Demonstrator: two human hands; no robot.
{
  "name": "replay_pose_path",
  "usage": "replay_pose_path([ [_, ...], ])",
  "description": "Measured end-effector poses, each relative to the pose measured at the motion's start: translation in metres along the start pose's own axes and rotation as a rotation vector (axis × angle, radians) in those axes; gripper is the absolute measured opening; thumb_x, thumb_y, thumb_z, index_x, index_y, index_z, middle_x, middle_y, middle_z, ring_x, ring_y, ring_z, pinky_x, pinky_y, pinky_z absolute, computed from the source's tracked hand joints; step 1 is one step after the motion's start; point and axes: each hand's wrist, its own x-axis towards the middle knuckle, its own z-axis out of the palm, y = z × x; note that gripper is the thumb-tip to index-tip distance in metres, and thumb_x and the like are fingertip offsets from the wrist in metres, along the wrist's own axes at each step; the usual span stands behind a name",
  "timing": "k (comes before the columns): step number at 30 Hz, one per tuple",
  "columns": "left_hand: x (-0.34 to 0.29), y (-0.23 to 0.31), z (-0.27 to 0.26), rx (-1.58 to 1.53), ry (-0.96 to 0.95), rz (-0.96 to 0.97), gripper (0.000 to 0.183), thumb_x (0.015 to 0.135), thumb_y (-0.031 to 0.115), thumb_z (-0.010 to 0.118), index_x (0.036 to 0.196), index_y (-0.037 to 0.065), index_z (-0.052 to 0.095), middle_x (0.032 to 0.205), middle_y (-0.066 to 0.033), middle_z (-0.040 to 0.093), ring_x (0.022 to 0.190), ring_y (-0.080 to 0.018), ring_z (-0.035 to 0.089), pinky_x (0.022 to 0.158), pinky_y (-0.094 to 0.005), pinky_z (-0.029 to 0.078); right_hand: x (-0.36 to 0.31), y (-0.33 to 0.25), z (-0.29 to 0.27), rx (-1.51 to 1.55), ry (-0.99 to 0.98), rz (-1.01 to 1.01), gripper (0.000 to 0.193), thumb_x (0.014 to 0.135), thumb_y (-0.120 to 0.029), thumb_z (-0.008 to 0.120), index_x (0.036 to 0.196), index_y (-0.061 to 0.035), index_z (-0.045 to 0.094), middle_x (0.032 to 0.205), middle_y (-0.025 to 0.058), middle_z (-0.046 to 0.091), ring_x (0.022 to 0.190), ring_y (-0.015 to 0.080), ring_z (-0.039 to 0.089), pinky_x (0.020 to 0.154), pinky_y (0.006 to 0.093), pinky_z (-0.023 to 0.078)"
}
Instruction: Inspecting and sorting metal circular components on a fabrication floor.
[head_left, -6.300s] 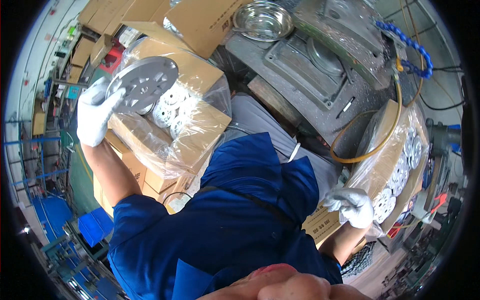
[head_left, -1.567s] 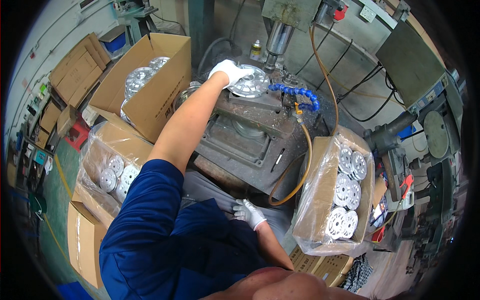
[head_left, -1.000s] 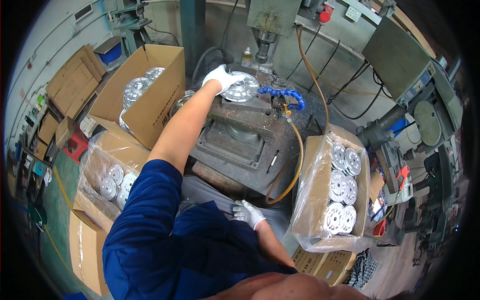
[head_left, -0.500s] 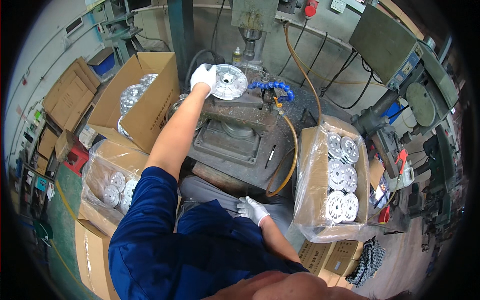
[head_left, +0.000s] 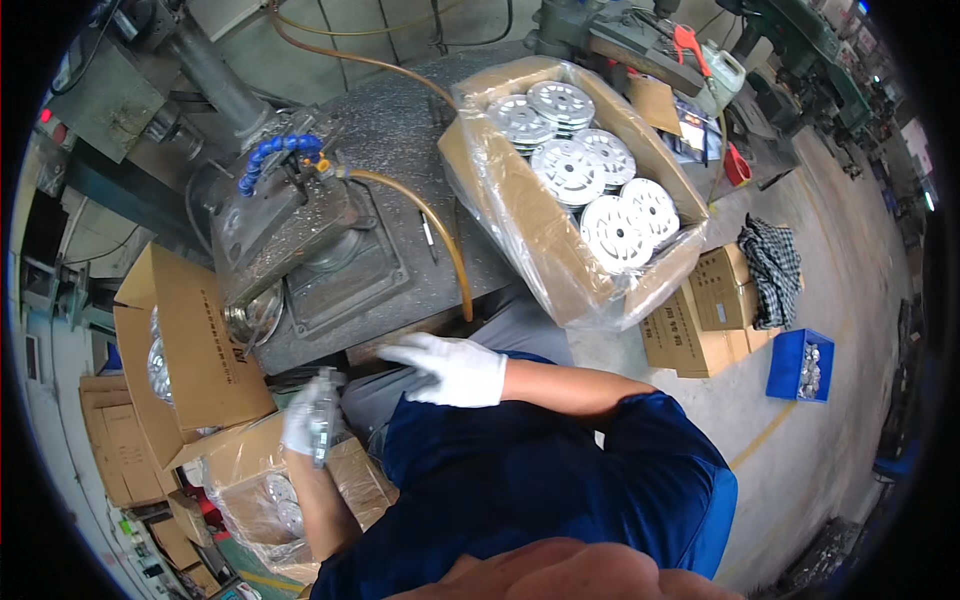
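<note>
My left hand [head_left: 297, 422], in a white glove, grips a round metal wheel-like disc [head_left: 325, 412] turned almost edge-on, beside the front left edge of the worktable. Its fingers are partly hidden behind the disc. My right hand [head_left: 455, 372], also gloved, is over my lap with the fingers stretched toward the disc, apart from it and holding nothing. In front stands a drill press with a metal fixture block [head_left: 300, 240] on its base and a blue segmented coolant hose [head_left: 280, 150]. Another shiny metal disc [head_left: 262, 318] lies by the fixture's left side.
A plastic-lined carton [head_left: 490, 215] with stacked discs sits at the right. At the left stand a tall carton [head_left: 205, 335] and a lower plastic-lined carton [head_left: 245, 490], both holding discs. A brown hose [head_left: 445, 235] loops over the table beside a pen [head_left: 428, 236]. A blue bin [head_left: 785, 368] is on the floor.
The view has swung right. My left hand has carried the disc from the fixture down toward me, tipping it edge-on. My right hand has lifted from my lap with fingers extended.
</note>
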Motion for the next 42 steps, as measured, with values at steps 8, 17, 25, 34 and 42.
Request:
replay_pose_path([
  [8,0.015,-0.042,0.123,0.491,-0.144,0.003,0.076,0.088,0.063,0.041,0.121,-0.006,0.048,0.087,-0.0140,0.064,0.061,-0.0184,0.062,0.048,-0.0209,0.044,-0.026,-0.009,-0.084,0.163,0.123,0.170,0.030,0.084,-0.030,0.066,0.098,-0.0032,0.061,0.080,0.0074,0.065,0.069,0.0161,0.062,0.064,0.0308,0.050],
  [17,0.014,-0.011,0.057,0.268,0.071,0.061,0.063,0.090,0.056,0.044,0.116,-0.001,0.053,0.077,-0.0073,0.061,0.044,-0.0112,0.050,0.038,-0.0208,0.035,-0.127,0.165,-0.241,0.877,1.263,0.715,0.002,0.088,-0.015,0.061,0.089,-0.0129,0.060,0.059,-0.0025,0.050,0.044,0.0094,0.044,0.040,0.0253,0.040],
  [25,-0.011,-0.006,0.038,0.319,0.196,0.239,0.062,0.091,0.054,0.045,0.117,-0.002,0.053,0.074,-0.0046,0.058,0.045,-0.0087,0.048,0.038,-0.0199,0.036,-0.134,0.281,-0.300,0.182,1.201,1.191,0.020,0.086,-0.029,0.061,0.095,-0.0107,0.065,0.070,0.0065,0.063,0.060,0.0199,0.061,0.055,0.0333,0.051],
  [34,-0.051,-0.015,-0.056,0.134,0.414,0.265,0.045,0.092,0.043,0.052,0.111,0.003,0.060,0.095,-0.0044,0.064,0.078,-0.0128,0.058,0.064,-0.0251,0.046,-0.066,0.155,-0.227,-0.910,0.603,1.016,0.050,0.081,-0.043,0.061,0.124,-0.0175,0.055,0.131,0.0176,0.048,0.117,0.0328,0.051,0.097,0.0404,0.042],
  [42,-0.129,-0.020,-0.219,-0.242,0.950,0.533,0.035,0.091,0.034,0.055,0.113,0.008,0.061,0.097,-0.0024,0.064,0.076,-0.0121,0.055,0.068,-0.0283,0.049,-0.092,0.199,-0.243,-0.693,0.548,0.673,0.040,0.085,-0.021,0.055,0.119,-0.0010,0.057,0.111,0.0195,0.063,0.098,0.0284,0.061,0.086,0.0371,0.047],
])
